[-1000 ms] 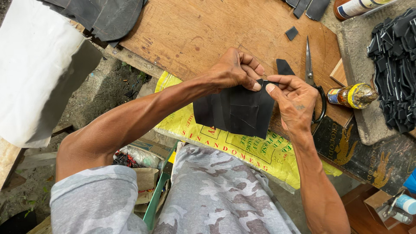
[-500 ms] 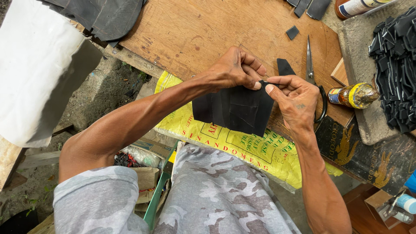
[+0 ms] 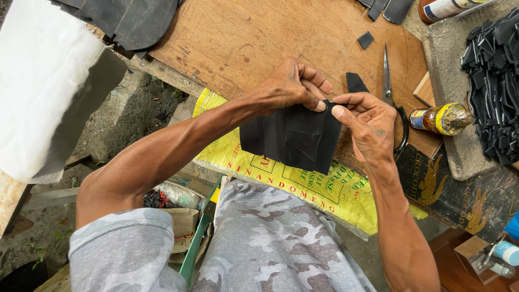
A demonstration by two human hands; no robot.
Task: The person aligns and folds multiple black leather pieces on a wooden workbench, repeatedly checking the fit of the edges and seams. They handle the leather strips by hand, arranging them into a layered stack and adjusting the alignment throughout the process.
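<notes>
A creased black sheet point(image 3: 294, 136) of rubber or leather hangs between both hands above my lap and the wooden board point(image 3: 238, 38). My left hand point(image 3: 292, 86) pinches its top edge from the left, fingers curled. From the right, my right hand point(image 3: 367, 127) pinches the same top edge with thumb and forefinger, right beside the left fingertips. The sheet droops over a yellow printed sack point(image 3: 303, 189). Just beyond my right hand, scissors point(image 3: 390, 81) lie on the board, and a small black offcut point(image 3: 355, 82) sits next to them.
A small bottle with a yellow label point(image 3: 440, 119) lies to the right. A pile of black strips point(image 3: 494, 81) rests on a grey slab. More dark sheets point(image 3: 124, 19) lie at the board's top left; a white sheet point(image 3: 38, 81) hangs far left.
Both hands keep their pinch on the sheet's top edge; the fingertips have shifted only slightly, and the sheet hangs in the same place.
</notes>
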